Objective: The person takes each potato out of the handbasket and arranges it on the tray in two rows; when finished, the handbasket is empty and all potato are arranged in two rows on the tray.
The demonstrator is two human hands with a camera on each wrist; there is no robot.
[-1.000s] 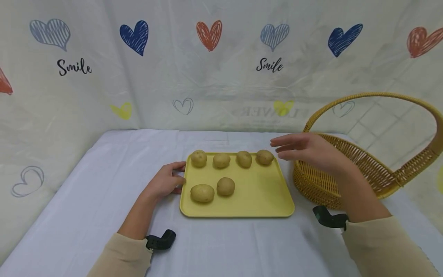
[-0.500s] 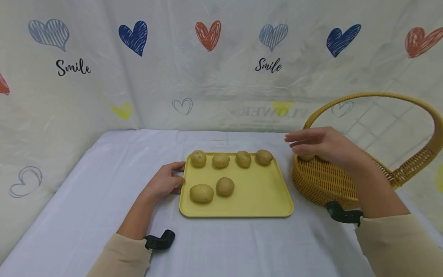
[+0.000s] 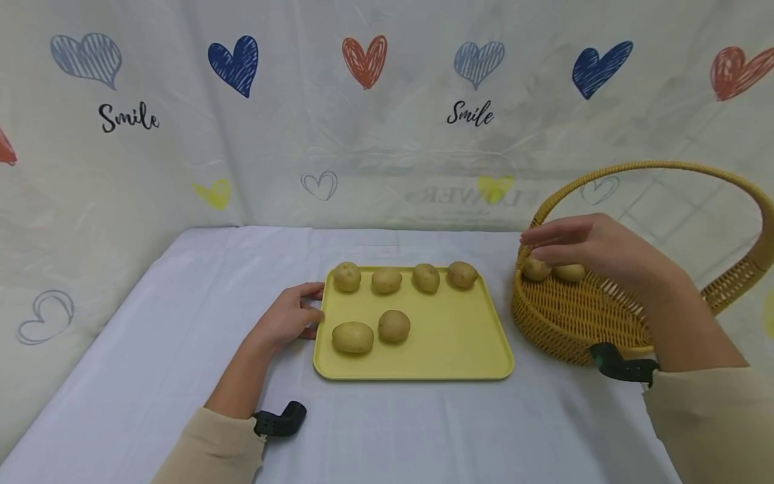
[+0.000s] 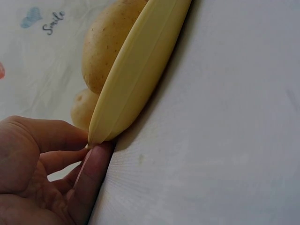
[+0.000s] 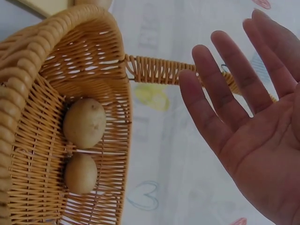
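My left hand pinches the left rim of a yellow tray, with fingertips and thumb meeting at its edge in the left wrist view. Several potatoes lie on the tray: a row along the back, plus a longer potato and a rounder potato nearer the front. Above the wicker basket, my right hand hovers with nothing in it, its fingers spread apart in the right wrist view. Inside the basket are two potatoes, a larger potato and a smaller potato, both by the wall.
The basket's tall arched handle rises over the right hand. A white cloth covers the table, and a curtain printed with hearts hangs behind it. Each wrist wears a black camera mount.
My right hand has moved right and slightly up, from beside the tray's back corner to over the basket, uncovering the two potatoes in it. The left hand and tray stay put.
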